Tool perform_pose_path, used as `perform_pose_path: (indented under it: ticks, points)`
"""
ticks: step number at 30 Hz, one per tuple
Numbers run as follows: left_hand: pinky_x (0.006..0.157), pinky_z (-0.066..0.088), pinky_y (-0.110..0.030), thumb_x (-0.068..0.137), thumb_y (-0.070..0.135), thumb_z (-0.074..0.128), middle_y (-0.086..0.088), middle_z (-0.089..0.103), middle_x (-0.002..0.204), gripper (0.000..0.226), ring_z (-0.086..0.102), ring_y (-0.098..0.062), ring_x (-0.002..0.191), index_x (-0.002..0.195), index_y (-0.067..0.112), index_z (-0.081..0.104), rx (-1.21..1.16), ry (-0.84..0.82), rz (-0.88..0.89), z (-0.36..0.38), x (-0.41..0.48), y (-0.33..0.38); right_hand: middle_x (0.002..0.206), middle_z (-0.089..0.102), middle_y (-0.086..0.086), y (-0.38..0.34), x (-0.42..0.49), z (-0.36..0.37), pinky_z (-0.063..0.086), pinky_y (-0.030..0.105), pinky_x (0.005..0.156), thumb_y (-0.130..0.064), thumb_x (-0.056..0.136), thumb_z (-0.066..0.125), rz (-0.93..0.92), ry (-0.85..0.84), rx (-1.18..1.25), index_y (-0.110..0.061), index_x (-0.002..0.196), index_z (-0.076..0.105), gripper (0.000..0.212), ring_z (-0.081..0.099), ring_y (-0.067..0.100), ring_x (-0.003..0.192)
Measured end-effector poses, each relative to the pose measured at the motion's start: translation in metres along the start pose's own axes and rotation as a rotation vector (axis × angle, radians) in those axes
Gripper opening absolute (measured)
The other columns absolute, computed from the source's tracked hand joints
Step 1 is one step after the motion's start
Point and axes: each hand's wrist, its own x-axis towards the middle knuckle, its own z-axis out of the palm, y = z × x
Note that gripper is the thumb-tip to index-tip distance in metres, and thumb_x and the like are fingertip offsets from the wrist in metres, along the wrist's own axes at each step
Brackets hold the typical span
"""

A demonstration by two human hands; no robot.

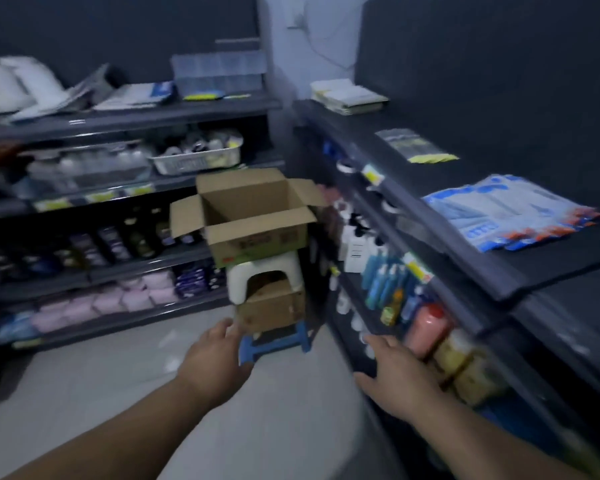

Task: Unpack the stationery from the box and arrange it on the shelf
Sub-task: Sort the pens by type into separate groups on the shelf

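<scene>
Both hands are stretched out in front of the person with fingers loose and nothing in them. The left hand (pixel 215 358) hangs palm down over the floor (pixel 101 393). The right hand (pixel 395 372) is close to the front edge of the low shelves beside it.

Straight ahead of the hands, between them and above the fingertips, stands the box (pixel 257 242) with its flaps open. It sits on a white stool (pixel 243 278), which rests on a second carton (pixel 274 308) on a blue stool (pixel 257 348). The left fingertips are just short of that blue stool; the picture is blurred and I cannot tell whether they touch it.

Up and to the right of the right hand, on the top shelf (pixel 499 271), lies a fan of blue-and-white packs (pixel 510 213). Farther back are clear packs with yellow edges (pixel 416 147). Bottles (pixel 385 282) fill the shelves just beyond the right hand.
</scene>
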Motion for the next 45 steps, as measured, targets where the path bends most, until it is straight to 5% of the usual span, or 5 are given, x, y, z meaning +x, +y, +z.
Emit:
perform_pose_path:
  ticks: [12,30,38,45]
  points:
    - [0.108,0.035,-0.03,0.09,0.045,0.054,0.001,0.024,0.154,0.062,0.036,-0.02,0.134,0.145,0.026,0.031,-0.078,-0.027,-0.221,-0.018,0.058,-0.159,0.151,0.03,-0.004,-0.152,0.133,0.031,0.036,0.034,0.108,-0.048,0.089,0.056,-0.14,-0.175,-0.043,-0.028,0.151,0.02,0.074,0.035,0.019,0.135]
    - [0.107,0.035,-0.03,0.088,0.039,0.058,0.0,0.033,0.149,0.059,0.039,-0.02,0.131,0.142,0.022,0.04,-0.2,0.14,-0.323,-0.083,0.401,-0.118,0.147,0.036,-0.002,-0.159,0.498,-0.096,0.042,0.036,0.101,-0.043,0.089,0.06,-0.259,-0.086,0.011,-0.028,0.148,0.027,0.069,0.041,0.021,0.128]
    - [0.109,0.035,-0.031,0.086,0.036,0.062,-0.003,0.033,0.147,0.064,0.042,-0.023,0.13,0.142,0.017,0.038,-0.252,-0.046,-0.259,-0.044,0.509,-0.129,0.148,0.034,0.0,-0.157,0.589,-0.051,0.04,0.03,0.099,-0.045,0.087,0.063,-0.205,-0.263,-0.001,-0.027,0.148,0.028,0.072,0.039,0.02,0.131]
    - [0.105,0.037,-0.048,0.071,0.055,0.073,-0.009,0.025,0.147,0.102,0.034,-0.035,0.131,0.149,0.022,0.015,-0.166,-0.49,-0.238,0.024,0.584,-0.127,0.143,0.043,0.004,-0.143,0.639,-0.015,0.038,0.028,0.103,-0.039,0.081,0.072,-0.147,-0.469,-0.088,-0.023,0.144,0.037,0.074,0.044,0.02,0.128]
